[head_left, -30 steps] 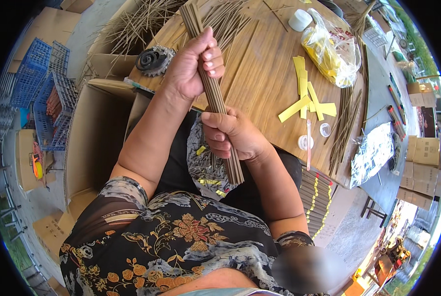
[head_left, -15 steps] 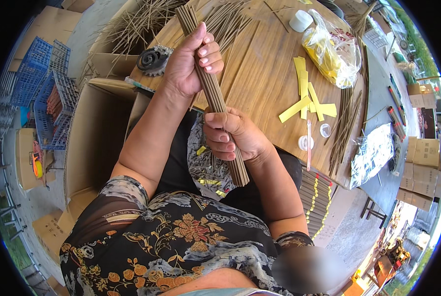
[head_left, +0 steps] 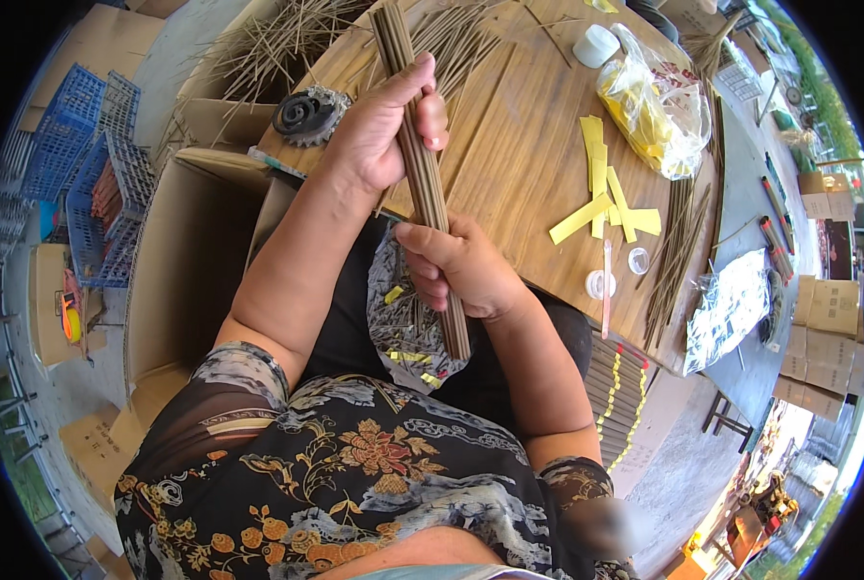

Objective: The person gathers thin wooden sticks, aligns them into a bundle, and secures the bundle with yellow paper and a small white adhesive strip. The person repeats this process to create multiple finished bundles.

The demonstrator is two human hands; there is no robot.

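A bundle of thin brown incense sticks [head_left: 424,174] stands slanted in front of me, its top leaning left over the wooden table. My left hand [head_left: 385,121] wraps its upper part, thumb pointing up along the sticks. Lower down, my right hand [head_left: 461,269] is closed round the same bundle, its thumb across the front. The bundle's lower end hangs above a cloth [head_left: 393,324] on my lap, littered with stick bits and yellow scraps. Nearest on the tabletop [head_left: 509,184] lie yellow paper strips [head_left: 596,184] and loose sticks [head_left: 456,43].
A black ridged coil [head_left: 308,116] sits at the table's left edge, beside an open cardboard box [head_left: 195,261]. To the right are a clear bag of yellow strips [head_left: 649,111], a white round tub [head_left: 592,44], and a small lidded pot [head_left: 600,283]. Banded bundles [head_left: 617,387] lie below the table.
The bundle has turned a little more upright, its top shifting right and up. Both hands have moved slightly with it, and the right hand's fingers have shifted along the sticks.
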